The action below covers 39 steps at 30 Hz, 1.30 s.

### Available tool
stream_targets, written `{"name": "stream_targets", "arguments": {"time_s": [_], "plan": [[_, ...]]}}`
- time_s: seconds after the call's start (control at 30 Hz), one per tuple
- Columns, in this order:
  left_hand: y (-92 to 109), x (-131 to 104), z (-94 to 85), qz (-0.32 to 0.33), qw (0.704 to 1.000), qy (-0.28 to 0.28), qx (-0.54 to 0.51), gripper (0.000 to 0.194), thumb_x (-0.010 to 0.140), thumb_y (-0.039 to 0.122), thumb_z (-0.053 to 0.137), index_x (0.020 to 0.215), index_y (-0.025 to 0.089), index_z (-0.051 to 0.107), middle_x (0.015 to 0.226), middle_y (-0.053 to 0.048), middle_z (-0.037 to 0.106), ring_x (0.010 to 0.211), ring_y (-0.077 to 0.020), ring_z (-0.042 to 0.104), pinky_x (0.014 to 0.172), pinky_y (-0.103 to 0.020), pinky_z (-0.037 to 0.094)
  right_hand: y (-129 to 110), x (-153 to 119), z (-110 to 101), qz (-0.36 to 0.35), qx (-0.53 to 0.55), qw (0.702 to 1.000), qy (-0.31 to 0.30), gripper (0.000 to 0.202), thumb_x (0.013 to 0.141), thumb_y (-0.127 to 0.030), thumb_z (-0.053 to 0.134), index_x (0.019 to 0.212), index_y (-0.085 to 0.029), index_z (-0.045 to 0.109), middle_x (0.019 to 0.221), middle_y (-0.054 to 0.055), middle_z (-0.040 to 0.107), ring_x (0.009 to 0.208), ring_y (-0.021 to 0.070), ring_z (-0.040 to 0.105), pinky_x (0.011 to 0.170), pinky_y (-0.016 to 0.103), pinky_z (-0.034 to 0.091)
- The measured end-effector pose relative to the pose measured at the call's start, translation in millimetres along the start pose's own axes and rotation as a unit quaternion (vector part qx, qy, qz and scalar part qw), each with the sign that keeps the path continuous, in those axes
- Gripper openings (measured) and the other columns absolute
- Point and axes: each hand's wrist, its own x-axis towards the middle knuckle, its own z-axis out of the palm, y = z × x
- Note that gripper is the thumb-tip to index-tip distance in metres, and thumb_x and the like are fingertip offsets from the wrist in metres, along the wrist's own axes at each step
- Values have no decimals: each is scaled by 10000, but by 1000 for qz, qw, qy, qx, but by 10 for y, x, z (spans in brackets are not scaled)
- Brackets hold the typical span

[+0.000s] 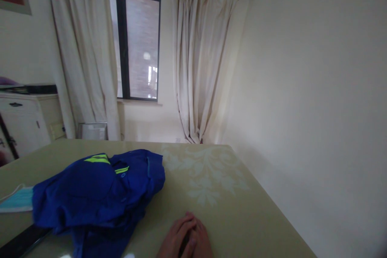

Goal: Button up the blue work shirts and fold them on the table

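At the bottom middle, my left hand (175, 237) and my right hand (202, 237) rest together on the table (236, 217), fingertips touching and overlapping. The fingers of each are closed and pressed together, with a dark gap between the palms and nothing visible held. To their left lies a crumpled blue garment (87, 189) with bright yellow-green stripes, apart from both hands. A light blue face mask (18, 201) shows beside the garment at the left edge. Below it is a flat black object (24, 242), partly covered by the garment; its kind is unclear.
A pale leaf pattern marks the tabletop's far right. A plain wall (317, 88) runs along the right side. Behind the table are curtains (199, 48), a dark-framed window (142, 44) and, at left, a white cabinet (24, 121) with things on top.
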Motion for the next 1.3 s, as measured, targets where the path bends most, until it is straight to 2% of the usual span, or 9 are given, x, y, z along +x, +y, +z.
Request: {"name": "stream_targets", "arguments": {"time_s": [0.17,0.37,0.47,0.63,0.8,1.03,1.3], "plan": [[21,-17,-20,13,1000,8,-8,435,991,535,420,1308,322,630,1429,-84,618,1338,-258,561,1155,-433,458,14,-1,65,2,45,999,-9,589,854,-124,594,1386,-375,612,1368,19,657,1229,294,649,1039,383,546],[114,-58,-58,3,999,21,-36,403,1003,506,452,1320,320,618,1443,-71,597,1359,-242,530,1181,-430,421,-118,-50,9,114,124,986,7,493,928,-185,540,1403,-296,608,1416,70,622,1308,274,588,1119,409,474],[181,-76,-74,-8,998,27,-57,382,1007,495,472,1313,321,621,1438,-61,596,1355,-228,526,1187,-417,410,-185,-43,-61,138,168,976,3,448,976,-238,485,1405,-277,608,1419,83,618,1323,259,573,1143,407,440],[259,-86,-82,-17,996,45,-78,359,1008,485,488,1293,321,633,1432,-50,598,1352,-226,523,1192,-425,400,-203,-30,-130,117,173,978,19,405,966,-249,519,1345,-278,658,1410,87,626,1338,267,556,1163,430,407],[306,-88,-86,-11,996,44,-77,368,1012,492,473,1284,306,636,1433,-50,600,1359,-222,513,1207,-426,376,-187,-56,-183,110,169,979,5,454,966,-276,515,1413,-274,596,1463,83,580,1360,250,532,1181,429,380],[305,-93,-78,8,997,49,-62,364,1019,464,451,1276,283,635,1407,-58,622,1338,-226,528,1194,-434,387,-221,-37,-247,123,154,980,4,482,929,-233,511,1400,-270,612,1451,79,592,1348,241,544,1180,420,378],[333,-108,-82,7,995,67,-67,312,1000,396,498,1226,254,659,1335,-69,665,1279,-227,567,1164,-423,412,-243,-45,-346,89,120,989,-10,478,918,-228,525,1383,-276,627,1449,82,594,1347,252,545,1173,438,382]]}}
